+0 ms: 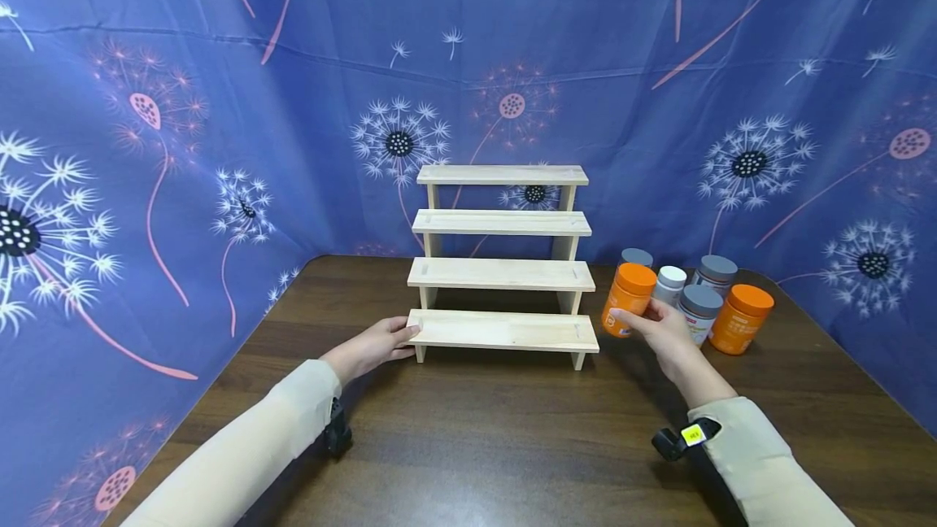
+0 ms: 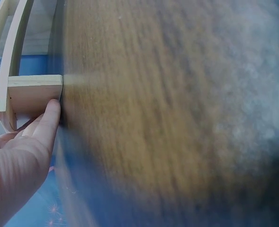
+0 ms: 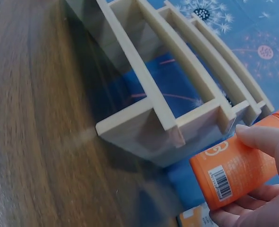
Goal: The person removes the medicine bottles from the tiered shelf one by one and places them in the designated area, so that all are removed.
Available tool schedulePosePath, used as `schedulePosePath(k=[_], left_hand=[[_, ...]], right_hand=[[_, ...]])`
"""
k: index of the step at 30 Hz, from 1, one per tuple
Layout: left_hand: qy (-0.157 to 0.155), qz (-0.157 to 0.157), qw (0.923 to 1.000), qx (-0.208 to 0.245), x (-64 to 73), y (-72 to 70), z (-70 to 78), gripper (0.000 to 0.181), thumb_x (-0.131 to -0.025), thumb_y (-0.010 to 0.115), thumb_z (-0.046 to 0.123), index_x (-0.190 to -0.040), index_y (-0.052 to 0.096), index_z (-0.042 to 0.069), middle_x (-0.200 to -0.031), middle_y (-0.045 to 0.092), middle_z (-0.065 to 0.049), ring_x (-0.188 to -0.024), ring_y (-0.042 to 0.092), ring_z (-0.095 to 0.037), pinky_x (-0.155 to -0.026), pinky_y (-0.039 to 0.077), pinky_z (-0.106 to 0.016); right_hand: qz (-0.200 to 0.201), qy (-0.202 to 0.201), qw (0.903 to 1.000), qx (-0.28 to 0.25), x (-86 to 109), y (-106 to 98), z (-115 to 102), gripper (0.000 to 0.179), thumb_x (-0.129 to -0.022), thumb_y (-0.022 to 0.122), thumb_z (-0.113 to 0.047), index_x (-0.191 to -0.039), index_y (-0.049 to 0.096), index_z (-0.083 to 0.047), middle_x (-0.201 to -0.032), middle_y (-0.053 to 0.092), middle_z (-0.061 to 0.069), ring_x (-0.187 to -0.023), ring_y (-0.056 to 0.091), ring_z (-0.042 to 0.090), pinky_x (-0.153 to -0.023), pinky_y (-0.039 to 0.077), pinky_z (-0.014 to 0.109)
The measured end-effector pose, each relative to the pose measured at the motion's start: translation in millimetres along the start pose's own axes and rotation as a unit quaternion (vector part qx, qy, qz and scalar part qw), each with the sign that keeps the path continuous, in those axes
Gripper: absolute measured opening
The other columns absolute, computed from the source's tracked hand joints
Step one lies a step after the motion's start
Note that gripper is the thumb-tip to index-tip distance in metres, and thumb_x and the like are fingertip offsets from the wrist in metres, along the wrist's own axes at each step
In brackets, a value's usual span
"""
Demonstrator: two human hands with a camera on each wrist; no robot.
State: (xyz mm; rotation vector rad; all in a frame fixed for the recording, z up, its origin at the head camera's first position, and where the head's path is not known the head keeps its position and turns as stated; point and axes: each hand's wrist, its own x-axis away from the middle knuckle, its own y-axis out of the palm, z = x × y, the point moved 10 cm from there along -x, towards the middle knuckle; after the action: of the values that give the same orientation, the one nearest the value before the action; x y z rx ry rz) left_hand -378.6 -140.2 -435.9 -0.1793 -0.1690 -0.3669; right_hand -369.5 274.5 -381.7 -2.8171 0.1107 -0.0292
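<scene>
A four-tier wooden step stand [image 1: 503,330] of pale wood stands on the table, its steps bare. At the left end of its lowest step, my left hand [image 1: 369,346] grips the board, thumb on top and fingers below. The left wrist view shows a fingertip against the stand's side support [image 2: 35,94]. Just right of the stand, my right hand [image 1: 669,340] holds an orange bottle [image 1: 628,299] with an orange lid, thumb on the near side. In the right wrist view, that bottle's barcode label [image 3: 220,182] is visible and the bottle is tilted.
Behind and beside the right hand stand another orange bottle [image 1: 741,320], a white-capped bottle [image 1: 669,285] and several grey-lidded jars [image 1: 700,307]. A blue dandelion-print cloth [image 1: 622,104] hangs behind the dark wooden table [image 1: 476,446] and along its sides.
</scene>
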Motion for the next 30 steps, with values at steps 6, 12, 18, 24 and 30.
schedulePosePath(k=[6,12,18,24,30], left_hand=[[-0.001,0.000,1.0000,0.005,0.8,1.7,-0.1,0.046,-0.105,0.038,0.013,-0.143,0.031,-0.013,-0.136,0.049,-0.030,-0.122,0.052,-0.025,-0.111,0.042,-0.043],[-0.001,-0.002,1.0000,0.002,1.2,0.6,-0.2,0.046,-0.106,0.037,0.013,-0.143,0.030,-0.012,-0.137,0.048,-0.030,-0.123,0.051,-0.025,-0.111,0.042,-0.043],[-0.001,0.000,1.0000,0.003,0.8,0.2,-0.8,0.046,-0.105,0.038,0.013,-0.143,0.030,-0.013,-0.136,0.048,-0.030,-0.121,0.052,-0.024,-0.110,0.043,-0.043],[0.005,-0.006,1.0000,0.003,-0.1,0.4,1.1,0.047,-0.105,0.038,0.013,-0.143,0.030,-0.014,-0.136,0.048,-0.030,-0.121,0.052,-0.023,-0.110,0.043,-0.044],[0.002,-0.004,1.0000,0.002,0.7,0.5,0.4,0.048,-0.106,0.038,0.014,-0.143,0.029,-0.014,-0.137,0.047,-0.031,-0.124,0.051,-0.026,-0.111,0.042,-0.044]], right_hand=[[0.023,0.011,0.9997,-0.002,-6.9,-6,10,0.079,-0.093,0.064,-0.039,-0.149,0.027,0.003,-0.151,0.035,0.026,-0.134,0.036,0.037,-0.118,0.028,0.055],[0.039,0.019,0.9990,0.008,-14.2,-9,19,0.074,-0.095,0.063,-0.029,-0.148,0.026,0.006,-0.151,0.034,0.028,-0.136,0.034,0.039,-0.119,0.026,0.054],[0.044,0.040,0.9980,0.019,-19.8,-13,32,0.072,-0.096,0.059,-0.024,-0.148,0.021,0.009,-0.151,0.030,0.031,-0.136,0.033,0.042,-0.118,0.026,0.055],[0.035,0.044,0.9982,0.020,-23.0,-13,40,0.071,-0.098,0.056,-0.023,-0.148,0.018,0.010,-0.151,0.027,0.032,-0.136,0.030,0.043,-0.119,0.024,0.056],[0.030,0.042,0.9981,0.032,-24.3,-13,40,0.070,-0.099,0.053,-0.022,-0.147,0.015,0.012,-0.150,0.026,0.034,-0.135,0.029,0.045,-0.118,0.024,0.059]])
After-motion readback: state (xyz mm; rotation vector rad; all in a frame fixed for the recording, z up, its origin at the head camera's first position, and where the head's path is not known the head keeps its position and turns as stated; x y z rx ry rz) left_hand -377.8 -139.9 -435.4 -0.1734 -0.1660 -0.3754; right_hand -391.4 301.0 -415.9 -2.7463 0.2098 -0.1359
